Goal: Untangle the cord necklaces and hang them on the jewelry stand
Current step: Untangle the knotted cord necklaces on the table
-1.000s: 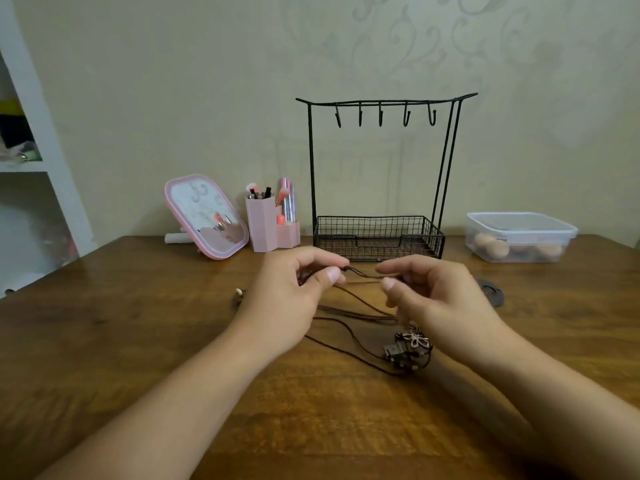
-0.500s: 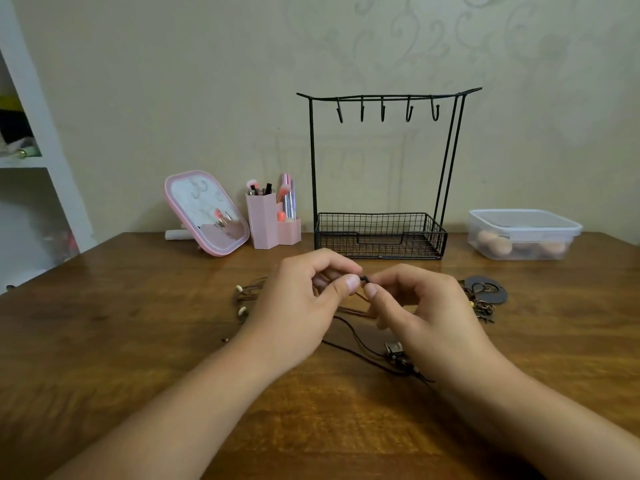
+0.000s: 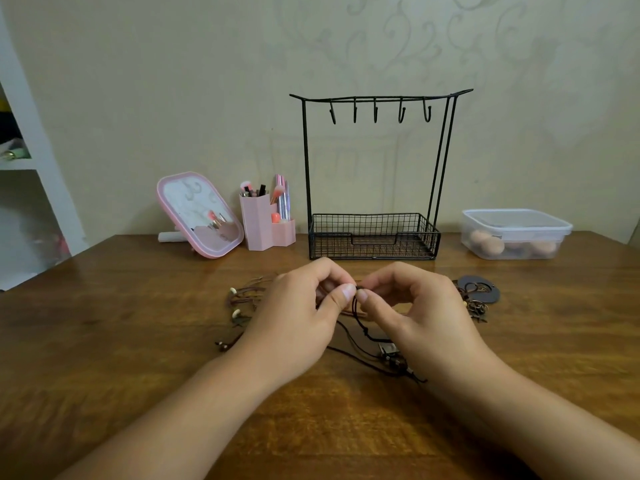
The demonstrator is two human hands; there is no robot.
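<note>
Pinched between thumb and fingertips of both the left hand and the right hand, a dark cord necklace is lifted just above the middle of the wooden table, its pendant end trailing on the wood under the right wrist. More cord necklaces lie just beside the left hand. Near the table's far edge stands the black wire jewelry stand, its five hooks bare, between a pink brush holder and a lidded plastic box.
</note>
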